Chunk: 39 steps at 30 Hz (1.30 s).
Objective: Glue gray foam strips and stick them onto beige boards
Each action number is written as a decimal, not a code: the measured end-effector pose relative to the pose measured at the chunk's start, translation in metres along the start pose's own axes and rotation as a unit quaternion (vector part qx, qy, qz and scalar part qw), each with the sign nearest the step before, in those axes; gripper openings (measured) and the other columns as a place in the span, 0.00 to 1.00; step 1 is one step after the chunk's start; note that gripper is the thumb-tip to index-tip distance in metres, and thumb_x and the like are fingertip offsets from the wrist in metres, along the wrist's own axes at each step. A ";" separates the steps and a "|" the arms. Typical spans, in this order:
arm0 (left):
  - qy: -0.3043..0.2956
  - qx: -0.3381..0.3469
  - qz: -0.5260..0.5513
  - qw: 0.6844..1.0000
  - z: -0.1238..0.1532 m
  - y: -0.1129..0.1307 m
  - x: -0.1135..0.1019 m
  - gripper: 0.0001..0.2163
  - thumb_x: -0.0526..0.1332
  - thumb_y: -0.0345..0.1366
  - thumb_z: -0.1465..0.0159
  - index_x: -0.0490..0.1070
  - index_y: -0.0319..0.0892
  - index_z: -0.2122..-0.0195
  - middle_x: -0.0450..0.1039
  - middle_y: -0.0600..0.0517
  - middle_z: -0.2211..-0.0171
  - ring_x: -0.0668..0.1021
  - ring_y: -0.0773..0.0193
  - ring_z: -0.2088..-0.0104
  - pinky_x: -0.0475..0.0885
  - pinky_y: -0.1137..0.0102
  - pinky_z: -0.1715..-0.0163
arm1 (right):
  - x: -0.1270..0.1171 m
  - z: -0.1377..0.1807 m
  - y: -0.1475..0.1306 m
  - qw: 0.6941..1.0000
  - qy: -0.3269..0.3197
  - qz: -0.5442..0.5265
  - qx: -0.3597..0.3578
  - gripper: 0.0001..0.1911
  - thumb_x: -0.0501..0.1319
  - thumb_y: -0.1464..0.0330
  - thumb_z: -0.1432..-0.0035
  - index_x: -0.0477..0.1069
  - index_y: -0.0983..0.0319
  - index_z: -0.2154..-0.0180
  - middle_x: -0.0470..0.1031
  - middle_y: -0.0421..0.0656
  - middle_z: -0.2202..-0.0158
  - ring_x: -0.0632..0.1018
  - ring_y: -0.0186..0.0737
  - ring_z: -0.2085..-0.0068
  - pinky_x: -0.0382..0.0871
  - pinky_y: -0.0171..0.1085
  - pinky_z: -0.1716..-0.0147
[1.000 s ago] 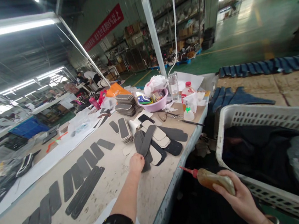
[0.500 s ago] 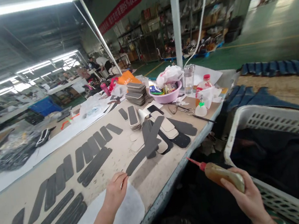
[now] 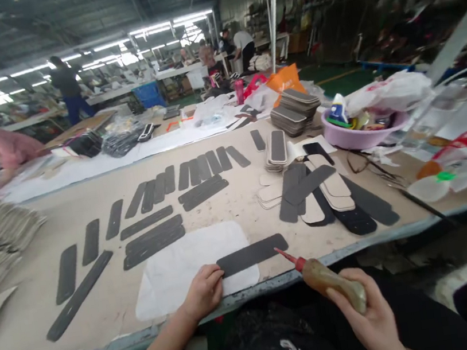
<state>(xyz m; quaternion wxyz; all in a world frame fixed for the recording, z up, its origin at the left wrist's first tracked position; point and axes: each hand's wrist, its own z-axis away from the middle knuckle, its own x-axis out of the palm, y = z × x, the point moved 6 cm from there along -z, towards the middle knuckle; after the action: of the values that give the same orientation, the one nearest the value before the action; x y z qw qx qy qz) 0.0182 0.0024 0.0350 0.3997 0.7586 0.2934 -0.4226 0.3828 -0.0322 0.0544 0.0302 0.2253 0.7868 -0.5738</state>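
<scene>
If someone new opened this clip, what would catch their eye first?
Probably the red-nozzled squeeze bottle in the right hand, its tip appearing by the right end of a dark strip whose left end the left hand holds, partly over a white sheet. Next, the rows of dark strips across the table's left and middle, then the lilac basin at its right.

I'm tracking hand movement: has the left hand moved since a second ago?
Yes. Judged against the white sheet, the left hand has come closer to it, away from the pile of strips, and holds a dark strip.
</scene>
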 end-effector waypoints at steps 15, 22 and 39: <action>0.054 0.010 0.029 0.998 0.011 -0.007 0.003 0.09 0.55 0.29 0.36 0.74 0.41 0.60 0.74 0.46 0.63 0.75 0.64 0.63 0.74 0.67 0.61 | 0.153 -0.007 -0.067 0.948 -0.272 -0.032 -0.165 0.06 0.56 0.74 0.39 0.63 0.59 0.59 0.62 0.44 0.64 0.67 0.43 0.61 0.66 0.43 0.62; 0.039 0.011 0.040 0.998 0.009 -0.006 0.002 0.10 0.53 0.29 0.36 0.73 0.40 0.59 0.74 0.45 0.64 0.74 0.63 0.64 0.74 0.66 0.62 | 0.170 -0.002 -0.068 0.938 -0.306 0.000 -0.162 0.06 0.54 0.76 0.40 0.64 0.59 0.62 0.62 0.44 0.65 0.67 0.44 0.62 0.66 0.43 0.64; 0.060 0.003 0.051 0.997 0.009 -0.010 0.004 0.08 0.55 0.30 0.36 0.73 0.42 0.60 0.74 0.47 0.65 0.76 0.64 0.65 0.75 0.69 0.63 | 0.083 -0.027 -0.022 0.975 -0.131 0.119 -0.131 0.08 0.57 0.71 0.40 0.63 0.58 0.57 0.65 0.46 0.62 0.69 0.46 0.60 0.69 0.47 0.61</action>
<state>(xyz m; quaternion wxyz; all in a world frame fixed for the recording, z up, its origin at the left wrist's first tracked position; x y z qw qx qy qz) 0.0079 0.0002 0.0251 0.4005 0.7977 0.2761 -0.3565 0.3053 0.0142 0.0575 0.2306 0.2341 0.8119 -0.4825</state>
